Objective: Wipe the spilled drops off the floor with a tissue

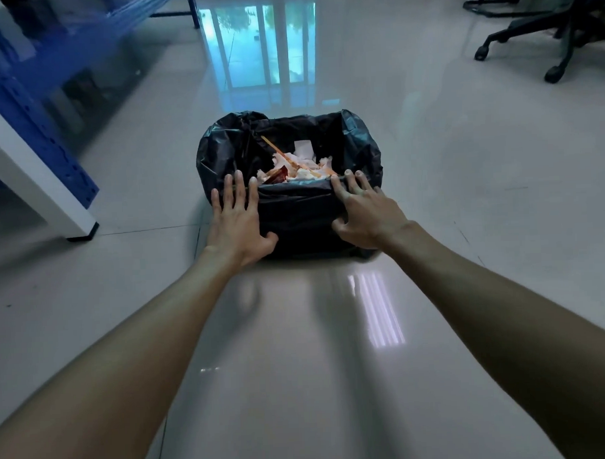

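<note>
A glossy pale tiled floor (298, 349) fills the view, mirroring a bright window. No spilled drops can be made out on it. In the middle stands a waste bin lined with a black plastic bag (293, 212) that drapes over its rim. Inside lie crumpled white tissues (304, 167), a thin wooden stick (281, 151) and a reddish wrapper (279, 173).

Both bare arms reach straight forward from the bottom corners. The left hand (237, 224) lies flat against the bin's near wall, fingers spread and pointing up over the rim, thumb pressed low on the bag. The right hand (365, 210) is spread too, its fingertips hooked on the rim and its thumb against the bag. Neither hand holds a tissue.

A blue metal rack (33, 111) stands at the left, and an office chair (545, 42) at the far right.
</note>
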Tool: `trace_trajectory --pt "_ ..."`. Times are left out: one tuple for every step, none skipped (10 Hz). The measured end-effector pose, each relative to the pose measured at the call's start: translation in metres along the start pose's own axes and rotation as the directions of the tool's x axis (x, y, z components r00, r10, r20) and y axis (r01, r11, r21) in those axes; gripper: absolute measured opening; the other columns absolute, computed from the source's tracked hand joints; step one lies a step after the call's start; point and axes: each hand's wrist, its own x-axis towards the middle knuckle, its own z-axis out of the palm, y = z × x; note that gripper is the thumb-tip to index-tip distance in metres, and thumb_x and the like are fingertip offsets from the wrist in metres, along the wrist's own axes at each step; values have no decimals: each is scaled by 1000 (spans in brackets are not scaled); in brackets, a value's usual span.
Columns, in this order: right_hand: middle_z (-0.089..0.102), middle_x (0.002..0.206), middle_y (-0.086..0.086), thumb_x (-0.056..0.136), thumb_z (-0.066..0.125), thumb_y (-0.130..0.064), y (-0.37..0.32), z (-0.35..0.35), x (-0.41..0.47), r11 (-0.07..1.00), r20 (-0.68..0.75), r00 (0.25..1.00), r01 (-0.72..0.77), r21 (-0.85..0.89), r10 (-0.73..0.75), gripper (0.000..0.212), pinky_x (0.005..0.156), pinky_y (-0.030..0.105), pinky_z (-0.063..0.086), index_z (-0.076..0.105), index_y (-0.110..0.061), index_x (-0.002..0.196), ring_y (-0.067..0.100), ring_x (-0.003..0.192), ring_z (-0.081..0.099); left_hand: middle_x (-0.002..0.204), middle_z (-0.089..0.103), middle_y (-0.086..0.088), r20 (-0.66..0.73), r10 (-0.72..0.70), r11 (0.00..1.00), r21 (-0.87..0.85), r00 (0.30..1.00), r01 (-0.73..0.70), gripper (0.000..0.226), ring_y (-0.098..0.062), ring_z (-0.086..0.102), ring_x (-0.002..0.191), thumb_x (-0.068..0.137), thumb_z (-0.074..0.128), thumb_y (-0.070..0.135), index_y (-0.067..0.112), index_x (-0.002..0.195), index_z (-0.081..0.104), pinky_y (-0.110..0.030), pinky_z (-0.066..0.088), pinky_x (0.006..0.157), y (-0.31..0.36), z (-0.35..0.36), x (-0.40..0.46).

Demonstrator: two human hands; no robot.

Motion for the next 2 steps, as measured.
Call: trace_trajectory --pt "6 164 13 88 52 -33 0 -7 -6 999 9 1000 19 47 -20 85 118 48 18 4 -21 157 29 150 6 163 5 -19 -21 34 998 -44 999 -35 94 -35 -1 151 84 53 46 5 154 5 -45 2 123 -3 -11 -8" --pt "19 162 13 89 50 -30 2 -23 -21 984 -86 996 -14 178 30 74 110 46 33 19 -22 156 31 145 26 162 21 -12 -100 52 997 -54 994 -58 78 -31 16 150 88 52 38 8 153 22 -41 12 122 -6 -23 -29"
